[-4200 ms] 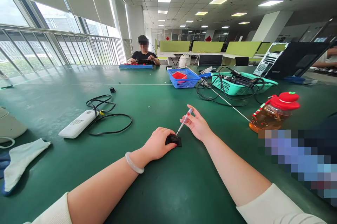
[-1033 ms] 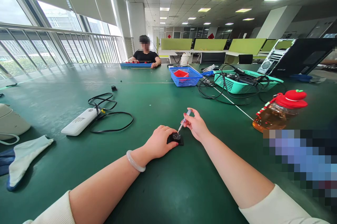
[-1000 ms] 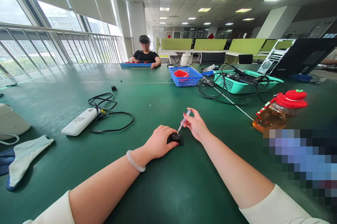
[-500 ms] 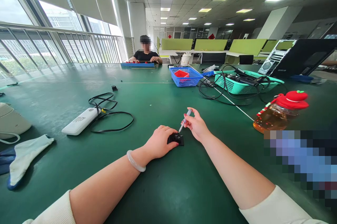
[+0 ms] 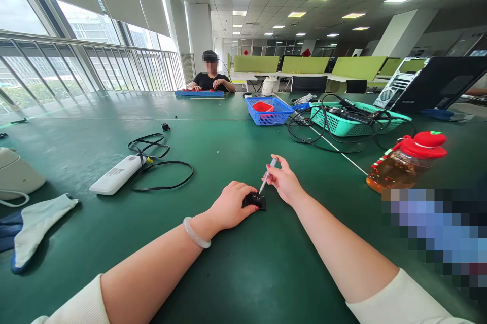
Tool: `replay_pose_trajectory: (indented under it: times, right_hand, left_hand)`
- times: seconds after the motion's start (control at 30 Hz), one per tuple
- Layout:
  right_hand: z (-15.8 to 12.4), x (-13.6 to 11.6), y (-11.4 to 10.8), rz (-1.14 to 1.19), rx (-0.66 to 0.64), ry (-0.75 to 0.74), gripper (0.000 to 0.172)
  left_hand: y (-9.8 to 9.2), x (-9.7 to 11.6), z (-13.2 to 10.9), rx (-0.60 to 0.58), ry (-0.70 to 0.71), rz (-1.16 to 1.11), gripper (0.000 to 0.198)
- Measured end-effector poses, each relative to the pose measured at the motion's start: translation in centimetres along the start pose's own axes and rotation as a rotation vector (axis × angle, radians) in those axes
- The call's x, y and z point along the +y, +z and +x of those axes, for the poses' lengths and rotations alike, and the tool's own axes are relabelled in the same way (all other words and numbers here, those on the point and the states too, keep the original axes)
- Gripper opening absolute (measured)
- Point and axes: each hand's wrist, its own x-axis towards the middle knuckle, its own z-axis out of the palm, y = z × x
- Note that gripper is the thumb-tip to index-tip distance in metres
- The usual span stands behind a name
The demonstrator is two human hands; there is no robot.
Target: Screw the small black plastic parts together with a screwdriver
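A small flat black piece (image 5: pixel 257 202) lies on the green table in front of me. My left hand (image 5: pixel 231 204) grips its left side between thumb and fingers; a pale bangle circles that wrist. In my right hand (image 5: pixel 283 180) is a slim silver screwdriver-like tool (image 5: pixel 268 176), tilted, with its lower tip at the black piece's upper edge. One finger rests over the tool's top end. What the tip touches is too small to tell.
Left of my hands are a white power bank (image 5: pixel 118 176), a black cable (image 5: pixel 167 163) and a glove (image 5: pixel 41 227). Ahead stand a blue basket (image 5: pixel 269 117) and a green basket (image 5: pixel 337 125) with cables. A red-lidded bottle (image 5: pixel 399 169) is on the right. A person (image 5: pixel 210 79) sits opposite.
The person opposite has raised one hand slightly. My own hands, the tool and the black piece look almost unchanged.
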Motion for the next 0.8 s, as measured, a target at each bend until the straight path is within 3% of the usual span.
replay_pose_trajectory:
  times: [0.8]
  right_hand:
    - [-0.27,-0.24,0.08,-0.046,-0.051,-0.001,0.069]
  left_hand:
    - [0.05,-0.05,0.1,0.01,0.022,-0.017,0.03]
